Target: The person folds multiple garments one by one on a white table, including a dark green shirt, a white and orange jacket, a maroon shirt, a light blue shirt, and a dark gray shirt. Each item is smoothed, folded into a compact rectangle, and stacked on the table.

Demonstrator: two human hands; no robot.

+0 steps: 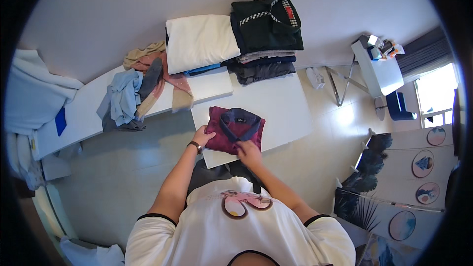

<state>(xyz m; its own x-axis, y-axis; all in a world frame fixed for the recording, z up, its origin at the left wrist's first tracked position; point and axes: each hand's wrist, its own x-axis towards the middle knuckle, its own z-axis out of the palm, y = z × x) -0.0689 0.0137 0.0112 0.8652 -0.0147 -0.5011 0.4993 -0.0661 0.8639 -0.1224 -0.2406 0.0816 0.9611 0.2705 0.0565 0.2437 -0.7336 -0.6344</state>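
Observation:
A dark red shirt with a navy collar (218, 117) lies folded near the front edge of a white table (281, 114). At its left side my left hand (203, 136) holds the edge, thumb on top of the cloth. The fingers of my right hand (249, 153) touch the shirt front just below the collar; whether they pinch the cloth I cannot tell. Behind the shirt stand two stacks of folded clothes, one topped by a white garment (201, 42), the other by a dark green garment with checked trim (266, 33).
Unfolded clothes, among them a light blue garment (125, 94), hang over the edge of the white bench (87, 118) at left. A dark blue flat item (60, 121) lies farther left. White shoes (315, 77) stand on the floor near a side table (386, 74).

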